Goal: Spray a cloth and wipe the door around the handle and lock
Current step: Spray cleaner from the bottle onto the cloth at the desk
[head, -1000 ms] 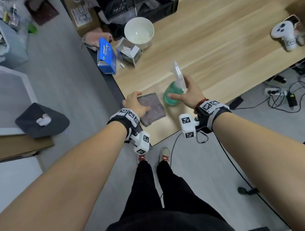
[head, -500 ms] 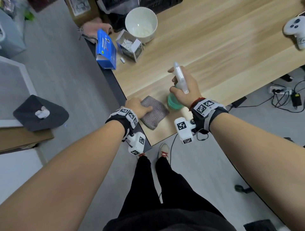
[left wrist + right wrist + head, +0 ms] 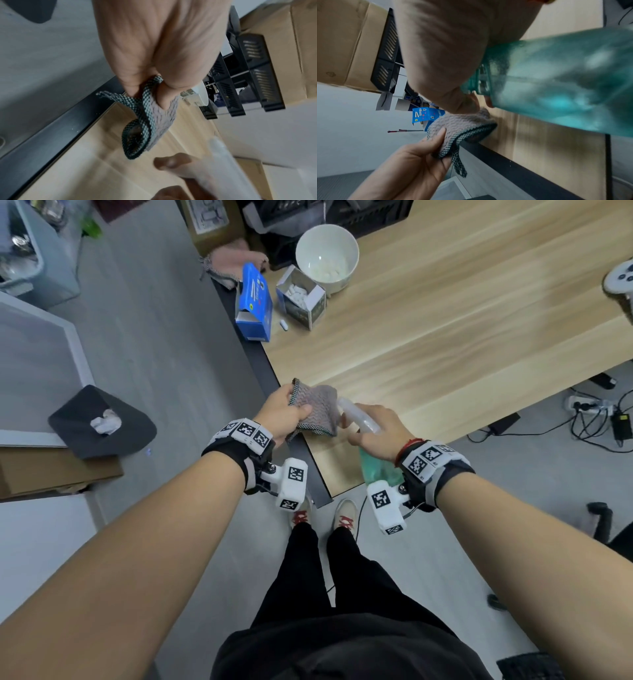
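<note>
A grey knitted cloth (image 3: 317,409) with a dark checked border hangs lifted off the wooden table (image 3: 445,337) near its front left corner. My left hand (image 3: 284,414) pinches the cloth (image 3: 150,117) by one edge between thumb and fingers. My right hand (image 3: 376,433) grips a teal spray bottle (image 3: 376,467) with a clear white nozzle (image 3: 356,414), tilted so the nozzle points at the cloth from close by. In the right wrist view the teal bottle (image 3: 556,83) fills the right side, with the cloth (image 3: 462,125) just beyond it. No door, handle or lock shows in any view.
On the table's far left stand a blue box (image 3: 255,302), a small open carton of white pieces (image 3: 301,297) and a white bowl (image 3: 327,258). A white controller (image 3: 620,278) lies at the right edge. Cables and a power strip (image 3: 589,412) lie on the floor at the right.
My left hand has lifted the cloth off the table. My right hand has raised and tilted the spray bottle, bringing its nozzle up to the cloth.
</note>
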